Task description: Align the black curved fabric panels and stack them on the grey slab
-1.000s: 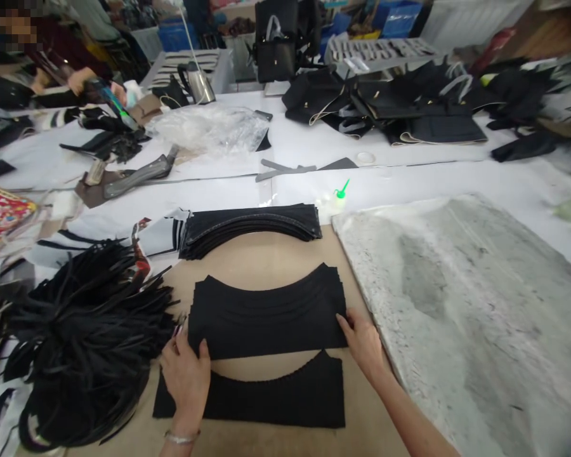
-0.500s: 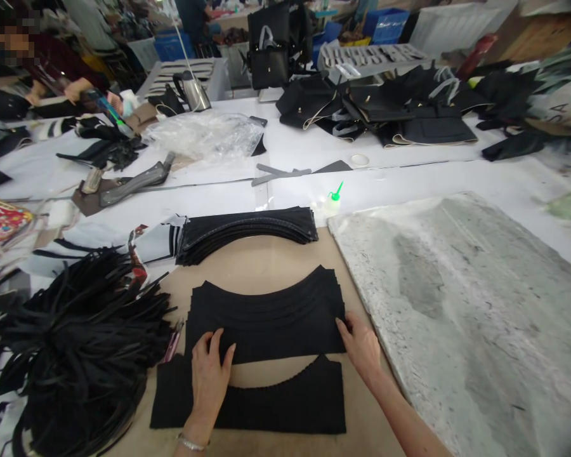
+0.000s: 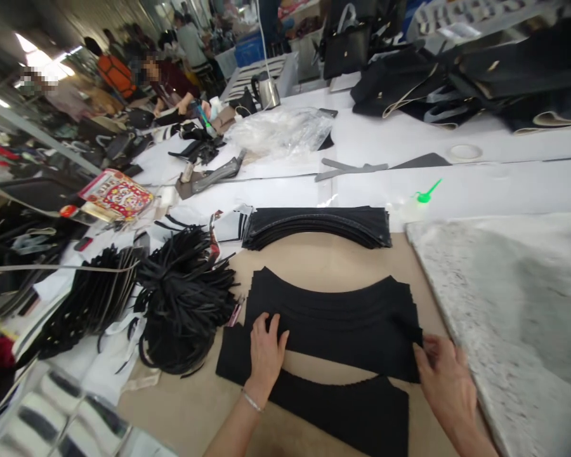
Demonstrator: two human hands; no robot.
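Observation:
A fanned stack of black curved panels lies in front of me, its concave edge facing away. My left hand, a bracelet on its wrist, rests on the stack's lower left with fingers apart. At the right edge, my right hand pinches the panels between thumb and fingers; how many layers it holds, I cannot tell. Nearer to me lies another group of black panels, partly covered by my left hand and forearm. Beyond, a neat pile of black curved pieces has its hollow side toward me.
A bundle of black strips sits left on the brown board. At right is a pale, stained slab. Farther back are a green-tipped bottle, a tape roll, clear plastic and a kettle. A co-worker sits far left.
The view has swung left, so the table things appear farther right. Both hands keep about the same places on the panels, which lie slightly more tilted in view.

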